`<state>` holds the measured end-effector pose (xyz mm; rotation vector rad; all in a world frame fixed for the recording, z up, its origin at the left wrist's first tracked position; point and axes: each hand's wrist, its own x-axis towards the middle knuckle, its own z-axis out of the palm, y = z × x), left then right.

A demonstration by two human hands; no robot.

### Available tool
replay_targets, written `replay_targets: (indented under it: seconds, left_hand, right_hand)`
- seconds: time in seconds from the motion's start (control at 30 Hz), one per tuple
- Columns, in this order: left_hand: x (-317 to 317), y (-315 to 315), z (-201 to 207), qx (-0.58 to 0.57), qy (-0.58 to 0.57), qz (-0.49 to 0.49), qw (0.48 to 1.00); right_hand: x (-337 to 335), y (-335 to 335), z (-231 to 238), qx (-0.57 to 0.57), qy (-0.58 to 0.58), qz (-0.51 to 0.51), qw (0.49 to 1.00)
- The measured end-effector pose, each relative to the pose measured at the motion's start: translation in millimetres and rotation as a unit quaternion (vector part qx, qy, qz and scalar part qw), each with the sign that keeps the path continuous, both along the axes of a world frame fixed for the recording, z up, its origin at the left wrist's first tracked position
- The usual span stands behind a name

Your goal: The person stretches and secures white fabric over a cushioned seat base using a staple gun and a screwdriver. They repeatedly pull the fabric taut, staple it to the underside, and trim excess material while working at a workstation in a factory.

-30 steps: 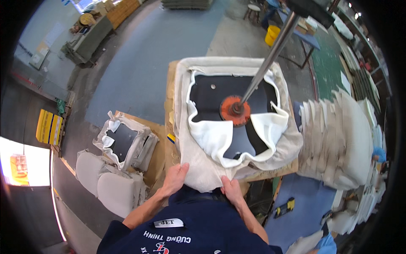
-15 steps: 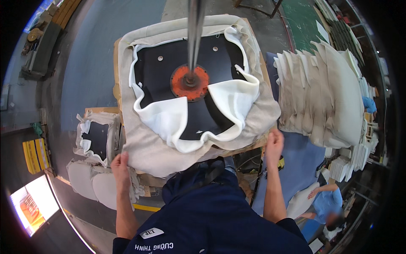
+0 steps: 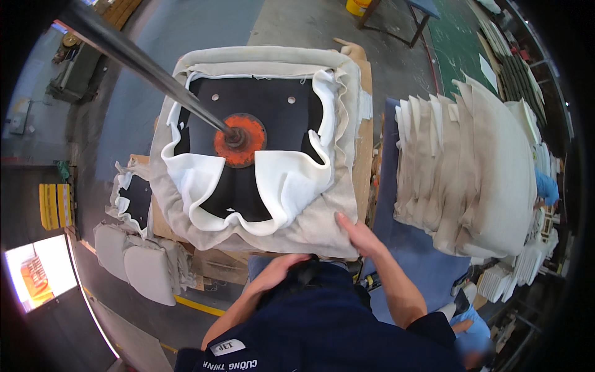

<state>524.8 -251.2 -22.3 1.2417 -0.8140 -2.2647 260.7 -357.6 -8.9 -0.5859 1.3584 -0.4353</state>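
Note:
A seat cushion (image 3: 180, 204) in beige fabric lies underside up in front of me, its cover (image 3: 328, 217) loose around the rim. White foam flaps (image 3: 285, 180) fold over a black base board (image 3: 266, 118). An orange round plate (image 3: 251, 133) on a metal rod (image 3: 161, 84) rests on the board. At the near right corner my right hand (image 3: 365, 240) pinches the cover, thumb on top and the other fingers hidden beneath. My left hand (image 3: 280, 271) is just below the cushion's near edge, close to my waist, with fingers stretched out and nothing visible in it.
A row of beige padded covers (image 3: 465, 167) stands on a blue surface (image 3: 421, 273) to the right. A smaller cushion (image 3: 133, 198) and grey pads (image 3: 145, 270) are at the left. Another person (image 3: 474, 332) is at the lower right. A table (image 3: 409, 25) stands far off.
My left hand has left the near left corner and moved right toward my waist. My right hand has come inward along with the corner. The cushion appears turned, and the view has shifted.

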Motion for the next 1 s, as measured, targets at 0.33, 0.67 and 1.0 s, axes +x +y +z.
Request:
replay_targets:
  seconds: [0.33, 0.67, 1.0]
  left_hand:
    - [-114.4, -54.5, -18.3, 0.085, 0.036, 0.347, 0.933]
    - [-92.4, -38.1, -3.1, -0.017, 0.142, 0.323, 0.936]
    - [-72.4, -4.0, 18.0, 0.063, 0.150, 0.279, 0.946]
  right_hand:
    - [19.4, 15.0, 39.9, -0.313, 0.305, 0.339, 0.833]
    - [11.7, 34.5, 24.4, -0.446, 0.298, 0.278, 0.797]
    - [21.9, 68.6, 44.2, -0.314, 0.220, 0.174, 0.907]
